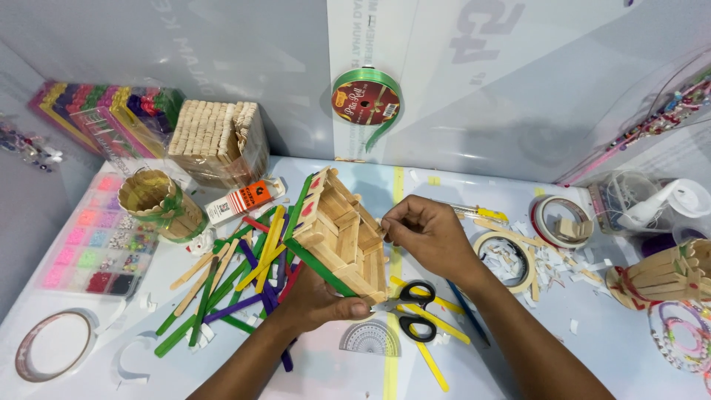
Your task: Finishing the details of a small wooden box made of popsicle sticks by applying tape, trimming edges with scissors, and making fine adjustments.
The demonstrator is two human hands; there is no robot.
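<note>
The two forearms come in from the bottom edge, nearest of all, and between them lies a clear protractor on the pale table. The left hand is closed under the near corner of a box built of craft sticks, gripping it and tilting it up so the open side faces the person. The right hand sits at the box's right edge, thumb and fingertips pinched narrow on the wood (whether something small is caught between them I cannot tell). Just beside the left thumb, black-handled scissors lie on a few yellow sticks. Beyond the left hand, on its outer side, a loose heap of coloured craft sticks is spread out, with a round stick cup and a small orange-and-white glue tube further off. Past the right hand, a tape roll rests among white paper scraps. A green ribbon spool hangs on the wall above the box.
</note>
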